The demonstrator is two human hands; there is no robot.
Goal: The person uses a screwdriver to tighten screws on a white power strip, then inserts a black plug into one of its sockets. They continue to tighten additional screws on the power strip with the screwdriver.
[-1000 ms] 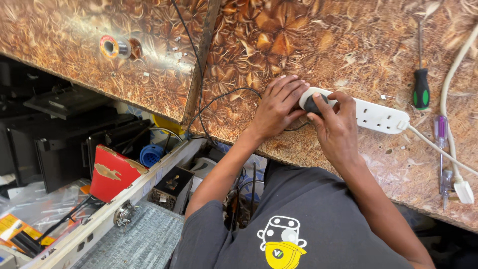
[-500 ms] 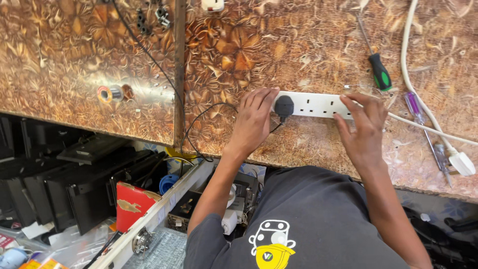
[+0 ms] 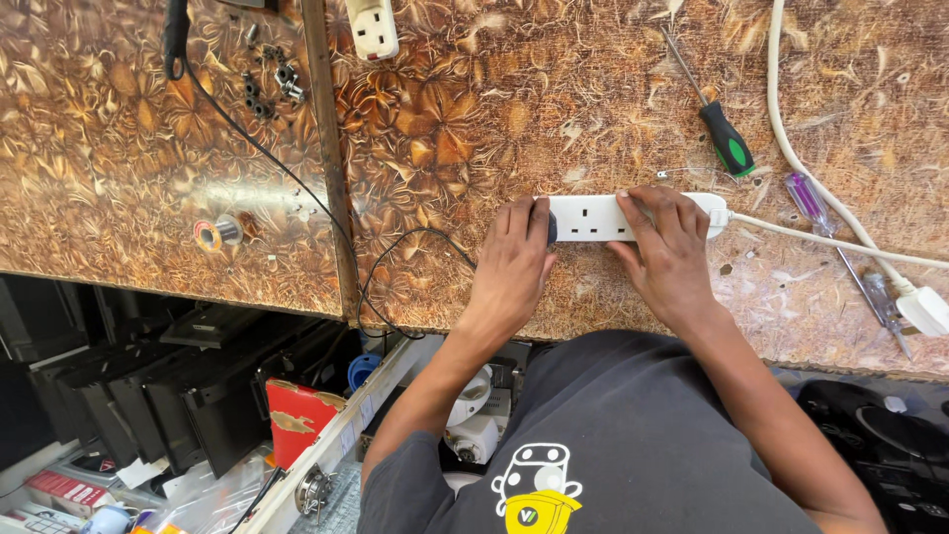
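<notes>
- Head view: my left hand (image 3: pixel 512 259) pinches a dark plug (image 3: pixel 551 227) at the strip's (image 3: pixel 603 218) end.
- My right hand (image 3: pixel 670 247) lies spread on it.
- Next, I judge: a steady strip and square push.

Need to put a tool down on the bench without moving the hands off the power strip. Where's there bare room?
Bare patches: the bench top between the white socket and the green-handled screwdriver, and the left panel between the black cable and the tape roll. Crowded: right of the power strip, where the white cord and the purple screwdriver lie. Left hand and right hand cover the strip's ends.
</notes>
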